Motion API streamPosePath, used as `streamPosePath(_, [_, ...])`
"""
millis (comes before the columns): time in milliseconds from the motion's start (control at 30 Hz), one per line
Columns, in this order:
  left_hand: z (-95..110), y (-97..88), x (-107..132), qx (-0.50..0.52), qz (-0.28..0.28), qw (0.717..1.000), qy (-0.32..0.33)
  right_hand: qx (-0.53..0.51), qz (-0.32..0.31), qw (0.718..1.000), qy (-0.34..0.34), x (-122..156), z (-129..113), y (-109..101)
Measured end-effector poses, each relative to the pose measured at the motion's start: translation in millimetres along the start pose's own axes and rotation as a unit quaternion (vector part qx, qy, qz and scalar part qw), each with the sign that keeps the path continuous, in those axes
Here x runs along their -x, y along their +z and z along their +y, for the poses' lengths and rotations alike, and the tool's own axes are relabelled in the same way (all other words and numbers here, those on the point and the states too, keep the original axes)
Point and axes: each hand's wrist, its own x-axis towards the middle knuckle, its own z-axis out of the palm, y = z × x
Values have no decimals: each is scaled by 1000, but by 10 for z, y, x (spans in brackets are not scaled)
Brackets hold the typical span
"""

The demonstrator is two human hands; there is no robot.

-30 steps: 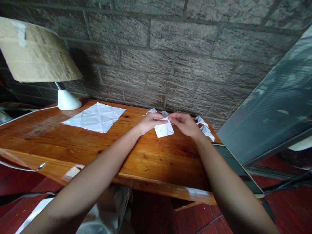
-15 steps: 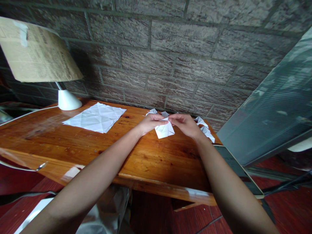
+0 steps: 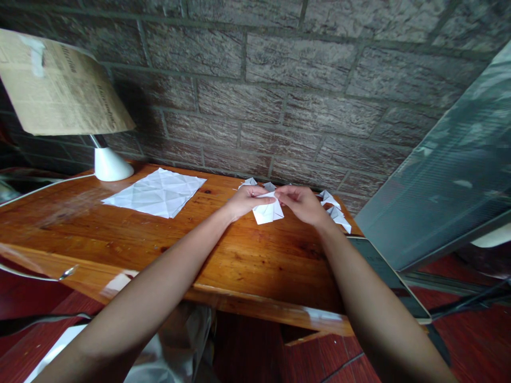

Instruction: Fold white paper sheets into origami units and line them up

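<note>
Between my two hands is a small piece of folded white paper, held up over the wooden table. My left hand pinches its left side, thumb lying across the front. At its upper right corner, my right hand grips it between thumb and fingertips. Behind my hands stand more folded paper pieces, partly hidden by my fingers. Others like them, such as one folded paper piece, sit by the right end of the table.
Creased white sheets lie flat on the left, beside a lamp with a newsprint shade. A tablet-like device rests at the right edge. A brick wall rises behind the table, and a grey translucent panel stands on the right.
The folded paper has tilted slightly, its lower edge shifting a little up and left. Both hands keep their hold in nearly the same place.
</note>
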Motion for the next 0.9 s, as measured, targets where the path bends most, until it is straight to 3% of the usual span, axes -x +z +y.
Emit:
streamPosePath(400, [11, -2, 0, -4, -3, 1000, 9, 10, 15, 1000, -2, 11, -31, 56])
streamPosePath(667, [-52, 0, -60, 85, 90, 992, -4, 3, 70, 997, 14, -16, 6, 58])
streamPosePath(900, [-19, 5, -27, 26, 29, 999, 7, 45, 115, 992, 9, -3, -2, 132])
